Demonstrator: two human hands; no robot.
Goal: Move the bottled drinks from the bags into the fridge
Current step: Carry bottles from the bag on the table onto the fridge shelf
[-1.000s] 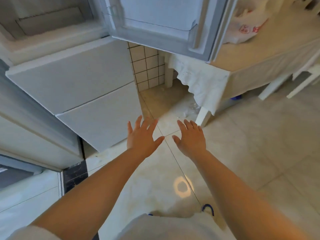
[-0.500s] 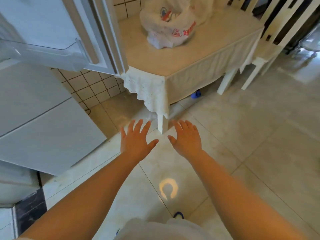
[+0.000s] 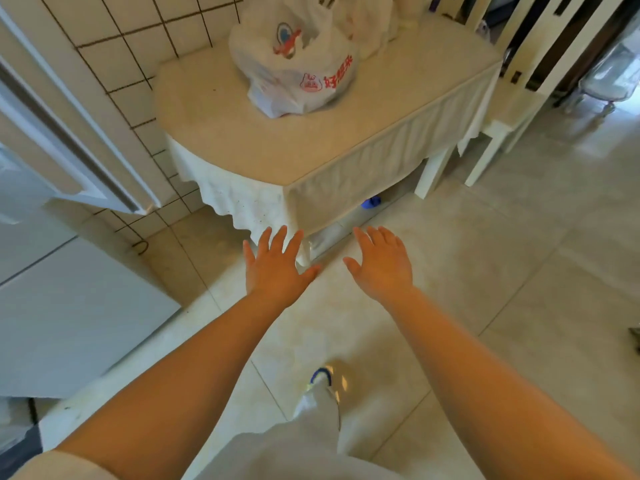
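While the white plastic bag [image 3: 296,69] rests on the cloth-covered table [image 3: 346,140] beside the fridge door [image 3: 69,140], the left hand [image 3: 275,271] and right hand [image 3: 382,266], 2 flat palms with spread fingers, hold nothing.

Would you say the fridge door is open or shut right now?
Open: the fridge door swings out toward the table, its inner side showing.

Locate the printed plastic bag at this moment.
In the head view, the printed plastic bag sits on the covered table near the tiled wall, beyond both open hands.
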